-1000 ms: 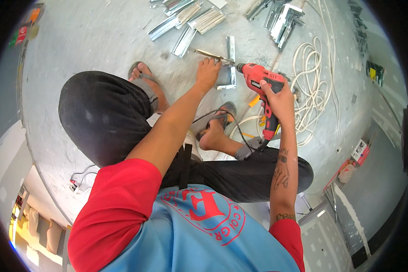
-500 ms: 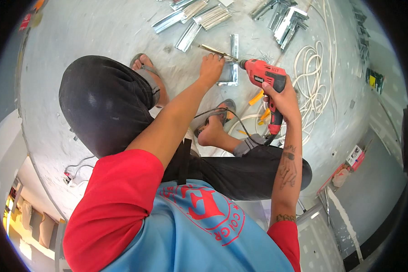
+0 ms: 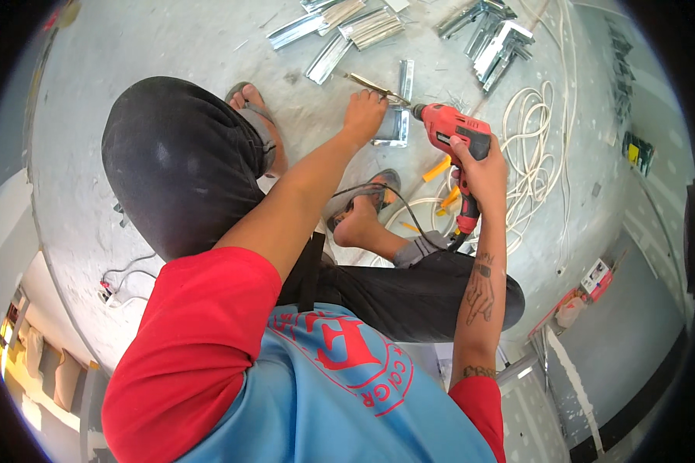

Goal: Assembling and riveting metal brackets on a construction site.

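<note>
My right hand (image 3: 477, 166) is wrapped round the grip of a red and black corded power drill (image 3: 449, 130), its chuck pointing left. At the chuck's tip lies the right end of a narrow metal strip (image 3: 361, 82), slanting down to the right. My left hand (image 3: 365, 116) is closed on the strip's near side, fingers partly hidden from view. Whether the drill's bit touches the strip is too small to tell. Just beneath them, shiny metal channel pieces (image 3: 394, 130) rest on the floor in a rough L shape.
Stacked metal channel offcuts (image 3: 372, 28) lie at the far side, with another pile (image 3: 503, 48) to their right. Coiled white cable (image 3: 529, 139) spreads right of the drill. Yellow-orange pieces (image 3: 437, 168) lie near my sandalled foot (image 3: 361, 220). The drill's black cord (image 3: 417, 224) loops past that foot.
The view has shifted slightly. Both hands, the drill and the strip keep nearly the same arrangement, and my right forearm has turned a little.
</note>
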A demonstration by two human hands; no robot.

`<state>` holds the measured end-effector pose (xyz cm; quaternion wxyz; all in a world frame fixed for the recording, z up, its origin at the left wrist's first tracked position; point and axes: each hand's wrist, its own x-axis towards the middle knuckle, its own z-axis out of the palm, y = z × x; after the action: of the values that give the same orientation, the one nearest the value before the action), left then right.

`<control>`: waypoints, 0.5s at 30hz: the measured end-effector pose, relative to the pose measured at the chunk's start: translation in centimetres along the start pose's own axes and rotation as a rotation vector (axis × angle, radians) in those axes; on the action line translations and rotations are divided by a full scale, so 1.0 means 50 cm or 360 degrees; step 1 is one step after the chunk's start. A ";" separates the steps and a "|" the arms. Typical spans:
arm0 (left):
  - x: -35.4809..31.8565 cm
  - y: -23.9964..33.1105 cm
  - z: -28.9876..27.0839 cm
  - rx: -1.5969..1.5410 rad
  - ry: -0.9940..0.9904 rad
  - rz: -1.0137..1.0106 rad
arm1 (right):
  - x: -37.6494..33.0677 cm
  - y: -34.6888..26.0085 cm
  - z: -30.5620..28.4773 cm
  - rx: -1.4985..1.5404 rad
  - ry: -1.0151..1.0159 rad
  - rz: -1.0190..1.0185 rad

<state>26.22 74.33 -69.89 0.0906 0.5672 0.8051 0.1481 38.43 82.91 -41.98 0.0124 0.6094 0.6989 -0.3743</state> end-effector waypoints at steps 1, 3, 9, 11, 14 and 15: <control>0.000 0.001 0.000 -0.0015 0.0006 0.0003 | 0.001 0.004 0.000 -0.0001 -0.0004 0.0000; -0.001 0.000 0.002 -0.0023 0.0002 0.0002 | -0.002 0.005 0.001 0.0025 0.0020 0.0016; -0.001 0.001 0.000 -0.0008 -0.0032 0.0005 | -0.006 -0.005 0.000 0.0025 0.0000 0.0034; -0.002 0.004 -0.003 -0.0004 -0.0054 0.0007 | -0.005 -0.001 -0.001 0.0030 -0.0012 0.0046; -0.003 0.005 -0.005 0.0012 -0.0027 0.0018 | -0.005 -0.004 -0.001 0.0016 -0.0018 0.0044; -0.003 0.002 -0.003 0.0013 -0.0014 0.0020 | -0.005 -0.008 0.000 -0.0003 -0.0015 0.0028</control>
<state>26.31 74.20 -69.74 0.0910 0.5732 0.8017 0.1429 38.15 82.71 -41.68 0.0198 0.6138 0.6937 -0.3763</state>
